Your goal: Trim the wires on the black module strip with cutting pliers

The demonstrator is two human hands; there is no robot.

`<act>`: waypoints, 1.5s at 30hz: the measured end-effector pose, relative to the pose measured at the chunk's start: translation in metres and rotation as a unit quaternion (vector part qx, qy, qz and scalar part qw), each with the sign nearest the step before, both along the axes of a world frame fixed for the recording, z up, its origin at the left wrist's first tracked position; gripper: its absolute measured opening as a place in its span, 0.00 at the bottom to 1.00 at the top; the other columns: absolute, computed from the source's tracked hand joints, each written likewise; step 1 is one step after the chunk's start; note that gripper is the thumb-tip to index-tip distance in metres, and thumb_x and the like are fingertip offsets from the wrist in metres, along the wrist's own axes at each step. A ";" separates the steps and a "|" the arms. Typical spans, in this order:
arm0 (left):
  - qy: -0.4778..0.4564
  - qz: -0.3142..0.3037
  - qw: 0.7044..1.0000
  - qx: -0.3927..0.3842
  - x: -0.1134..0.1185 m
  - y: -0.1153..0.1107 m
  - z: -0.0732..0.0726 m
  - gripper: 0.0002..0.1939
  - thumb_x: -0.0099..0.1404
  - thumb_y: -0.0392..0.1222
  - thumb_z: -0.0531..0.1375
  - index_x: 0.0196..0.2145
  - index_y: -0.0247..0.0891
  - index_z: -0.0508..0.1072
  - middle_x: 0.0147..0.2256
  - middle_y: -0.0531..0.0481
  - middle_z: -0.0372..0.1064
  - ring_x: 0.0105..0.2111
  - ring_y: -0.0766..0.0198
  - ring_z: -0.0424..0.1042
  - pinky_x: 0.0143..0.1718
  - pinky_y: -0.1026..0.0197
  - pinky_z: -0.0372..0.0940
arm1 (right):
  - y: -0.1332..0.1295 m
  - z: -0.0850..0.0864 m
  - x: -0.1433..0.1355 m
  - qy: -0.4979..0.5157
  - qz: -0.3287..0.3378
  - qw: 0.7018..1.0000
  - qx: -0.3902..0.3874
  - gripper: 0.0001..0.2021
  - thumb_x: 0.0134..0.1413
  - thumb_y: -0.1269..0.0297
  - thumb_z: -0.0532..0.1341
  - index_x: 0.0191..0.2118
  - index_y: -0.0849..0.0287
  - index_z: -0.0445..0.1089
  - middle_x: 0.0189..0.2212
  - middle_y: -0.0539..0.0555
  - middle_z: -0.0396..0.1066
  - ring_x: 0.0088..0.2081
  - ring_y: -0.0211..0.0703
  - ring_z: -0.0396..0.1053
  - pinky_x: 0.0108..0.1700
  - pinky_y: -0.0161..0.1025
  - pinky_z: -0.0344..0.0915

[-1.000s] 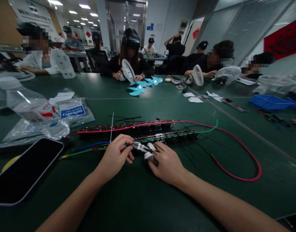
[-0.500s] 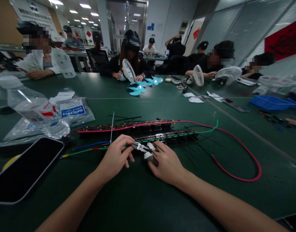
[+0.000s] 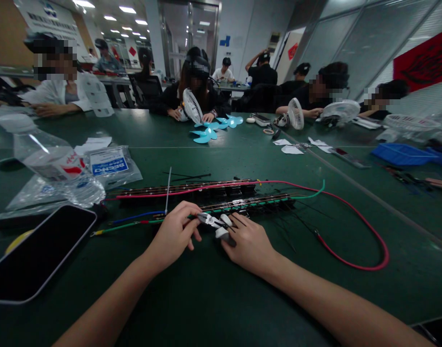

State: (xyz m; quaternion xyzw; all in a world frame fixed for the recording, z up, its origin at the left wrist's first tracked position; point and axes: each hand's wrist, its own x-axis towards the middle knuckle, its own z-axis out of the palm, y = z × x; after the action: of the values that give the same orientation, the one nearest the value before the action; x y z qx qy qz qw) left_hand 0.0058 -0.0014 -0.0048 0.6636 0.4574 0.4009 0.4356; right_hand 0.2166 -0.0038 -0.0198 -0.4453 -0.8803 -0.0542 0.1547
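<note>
The 2 forearms (image 3: pixel 116 284) angle inward over the near side of the bench (image 3: pixel 206 308); the right hand (image 3: pixel 250 241), knuckles up, has its fingers curled round the pliers (image 3: pixel 211 220), which point left; the left hand (image 3: pixel 175 229) bends in at their tips, but I cannot tell whether its fingers pinch anything; the phone (image 3: pixel 40 253) lies toward the near left corner; 2 black strips (image 3: pixel 275 203) run roughly along the far edge's direction; a person (image 3: pixel 197 89) sits beyond that edge.

- Site: shared electronics workshop, office-like room.
- Long green worktable (image 3: pixel 221 299); several people in headsets seated around.
- Parts out: desk fan (image 3: pixel 192 106), blue fan blades (image 3: pixel 205 133), red cable (image 3: pixel 354 207), pliers (image 3: pixel 210 220).
</note>
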 end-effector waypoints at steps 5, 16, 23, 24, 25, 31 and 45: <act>0.001 0.001 1.000 0.003 0.000 0.000 0.001 0.07 0.67 0.38 0.53 0.38 0.35 0.70 0.45 0.46 0.61 0.23 0.72 0.72 0.13 0.71 0.68 | -0.001 0.001 0.000 0.000 -0.001 1.000 -0.007 0.10 0.55 0.63 0.59 0.28 0.63 0.74 0.38 0.62 0.71 0.42 0.49 0.68 0.43 0.43 0.70; -0.002 -0.002 1.000 -0.013 0.002 -0.001 0.000 0.08 0.68 0.39 0.50 0.42 0.37 0.66 0.44 0.47 0.60 0.25 0.69 0.73 0.14 0.70 0.68 | -0.001 0.010 -0.001 0.026 0.011 0.999 -0.045 0.06 0.52 0.67 0.60 0.29 0.62 0.72 0.39 0.62 0.68 0.43 0.50 0.65 0.44 0.47 0.67; -0.004 -0.004 1.000 -0.022 0.002 -0.001 -0.003 0.08 0.68 0.39 0.50 0.43 0.38 0.65 0.43 0.47 0.61 0.26 0.68 0.73 0.14 0.70 0.68 | -0.001 0.011 -0.002 0.033 0.010 0.998 -0.052 0.06 0.52 0.67 0.59 0.31 0.63 0.71 0.41 0.63 0.67 0.47 0.53 0.62 0.45 0.49 0.64; -0.005 -0.005 1.000 -0.024 0.002 -0.001 -0.004 0.08 0.68 0.39 0.50 0.43 0.38 0.65 0.43 0.47 0.61 0.26 0.68 0.73 0.14 0.70 0.68 | -0.001 0.011 -0.003 0.035 0.011 0.998 -0.052 0.06 0.52 0.68 0.59 0.31 0.63 0.71 0.41 0.63 0.67 0.47 0.53 0.62 0.45 0.49 0.64; -0.006 -0.005 1.000 -0.025 0.002 0.000 -0.004 0.08 0.68 0.39 0.50 0.43 0.38 0.65 0.43 0.47 0.61 0.26 0.68 0.73 0.14 0.70 0.68 | -0.001 0.011 -0.003 0.037 0.013 0.998 -0.052 0.06 0.52 0.68 0.59 0.31 0.63 0.71 0.41 0.63 0.67 0.47 0.53 0.62 0.45 0.49 0.63; -0.006 -0.005 1.000 -0.027 0.001 0.000 -0.004 0.08 0.68 0.39 0.50 0.44 0.38 0.65 0.42 0.47 0.61 0.26 0.68 0.73 0.16 0.69 0.69 | 0.000 0.010 -0.004 0.048 0.022 0.997 -0.051 0.06 0.52 0.68 0.59 0.33 0.63 0.72 0.41 0.62 0.67 0.46 0.53 0.62 0.45 0.49 0.64; -0.015 -0.006 0.999 -0.031 0.001 0.000 -0.006 0.08 0.68 0.39 0.51 0.44 0.38 0.65 0.42 0.47 0.61 0.25 0.69 0.73 0.17 0.68 0.70 | 0.000 0.009 -0.005 0.049 0.021 0.997 -0.049 0.06 0.52 0.68 0.59 0.33 0.63 0.72 0.41 0.63 0.67 0.47 0.53 0.62 0.45 0.49 0.63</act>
State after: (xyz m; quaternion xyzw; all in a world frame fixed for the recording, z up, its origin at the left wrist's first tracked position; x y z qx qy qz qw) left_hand 0.0068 -0.0009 -0.0108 0.6466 0.4588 0.3935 0.4653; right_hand 0.2117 -0.0041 -0.0104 -0.4361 -0.8823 0.0144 0.1766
